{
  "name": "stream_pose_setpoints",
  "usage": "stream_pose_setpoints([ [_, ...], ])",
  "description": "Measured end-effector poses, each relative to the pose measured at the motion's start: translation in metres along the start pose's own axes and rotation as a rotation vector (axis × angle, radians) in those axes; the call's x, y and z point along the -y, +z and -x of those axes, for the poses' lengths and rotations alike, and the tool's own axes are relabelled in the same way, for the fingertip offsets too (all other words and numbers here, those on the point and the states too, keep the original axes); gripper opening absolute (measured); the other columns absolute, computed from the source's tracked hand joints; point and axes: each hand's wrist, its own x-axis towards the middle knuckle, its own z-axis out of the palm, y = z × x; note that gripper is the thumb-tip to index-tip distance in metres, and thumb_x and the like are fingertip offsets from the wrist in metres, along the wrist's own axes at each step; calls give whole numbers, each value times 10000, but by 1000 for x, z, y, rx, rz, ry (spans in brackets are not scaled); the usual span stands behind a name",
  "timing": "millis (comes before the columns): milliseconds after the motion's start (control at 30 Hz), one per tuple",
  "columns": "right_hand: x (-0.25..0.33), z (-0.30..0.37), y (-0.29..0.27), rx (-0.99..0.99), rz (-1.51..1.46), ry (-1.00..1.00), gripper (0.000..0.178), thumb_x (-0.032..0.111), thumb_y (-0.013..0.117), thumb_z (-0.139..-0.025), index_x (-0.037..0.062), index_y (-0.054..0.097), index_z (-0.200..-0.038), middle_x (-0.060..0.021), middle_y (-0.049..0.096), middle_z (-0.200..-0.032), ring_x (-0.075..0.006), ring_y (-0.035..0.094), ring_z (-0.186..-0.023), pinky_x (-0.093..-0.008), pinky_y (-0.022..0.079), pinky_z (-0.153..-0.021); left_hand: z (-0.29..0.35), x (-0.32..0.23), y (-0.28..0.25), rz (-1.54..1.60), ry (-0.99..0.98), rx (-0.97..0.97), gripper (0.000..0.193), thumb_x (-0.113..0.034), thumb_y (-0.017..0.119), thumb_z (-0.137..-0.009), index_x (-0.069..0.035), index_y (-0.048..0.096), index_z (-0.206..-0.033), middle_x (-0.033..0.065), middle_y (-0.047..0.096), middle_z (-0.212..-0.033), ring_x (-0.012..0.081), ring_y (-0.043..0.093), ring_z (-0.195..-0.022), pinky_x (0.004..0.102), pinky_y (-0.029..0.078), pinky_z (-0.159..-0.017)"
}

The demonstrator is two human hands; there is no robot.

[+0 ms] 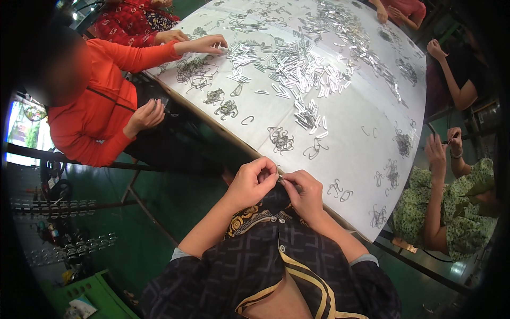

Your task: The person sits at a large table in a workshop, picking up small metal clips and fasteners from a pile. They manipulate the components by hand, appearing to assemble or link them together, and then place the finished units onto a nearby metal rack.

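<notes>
At the near edge of the white-topped table (pixel 340 165), my left hand (pixel 252 183) and my right hand (pixel 305 195) meet fingertip to fingertip. Both are pinched closed around a small dark metal piece, mostly hidden by the fingers, so its kind is unclear. Just beyond them lies a small heap of bent wire hooks (pixel 280 140), with a few loose wire pieces (pixel 315 149) to its right. Farther in, short silvery metal strips (pixel 309 116) form a small cluster, which trails off a large spread of similar strips (pixel 303 66).
To the left, a person in orange (pixel 98 106) reaches over the table. Another person in patterned green (pixel 451 207) works on the right, and others are along the far sides. More wire heaps (pixel 404 144) dot the table. A green metal box (pixel 87 297) stands at lower left.
</notes>
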Motion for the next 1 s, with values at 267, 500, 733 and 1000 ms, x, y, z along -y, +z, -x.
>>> stream_pose_setpoints([
  [267, -3, 1, 4, -15, 1, -34, 112, 10, 745, -743, 23, 692, -841, -103, 654, -754, -260, 642, -670, -336, 491, -586, 5, 0, 9, -37, 117, -28, 62, -29, 582, -869, 8, 568, -917, 75, 611, -826, 145, 560, -696, 277, 459, -645],
  [500, -38, -21, -19, -157, 169, -115, 37, 29, 694, -776, 32, 686, -812, -105, 653, -745, -284, 632, -693, -370, 495, -638, 13, -1, 8, -44, 176, -58, 90, 13, 560, -864, -7, 550, -952, 71, 627, -874, 149, 560, -750, 270, 450, -673],
  [733, -114, -75, -60, -48, 587, -158, 152, -7, 663, -780, 30, 709, -919, -95, 629, -947, -270, 575, -909, -361, 488, -785, 13, 4, 10, -71, 227, -40, 99, 16, 562, -861, -7, 540, -954, 72, 622, -893, 154, 546, -745, 276, 443, -667],
  [1000, -108, -92, -73, 191, 795, -285, 190, 5, 581, -761, 31, 648, -937, -121, 584, -905, -294, 564, -919, -384, 487, -779, 20, 2, 8, -53, 151, -85, 63, 6, 583, -872, -17, 592, -930, 77, 610, -896, 167, 589, -781, 275, 469, -692],
])
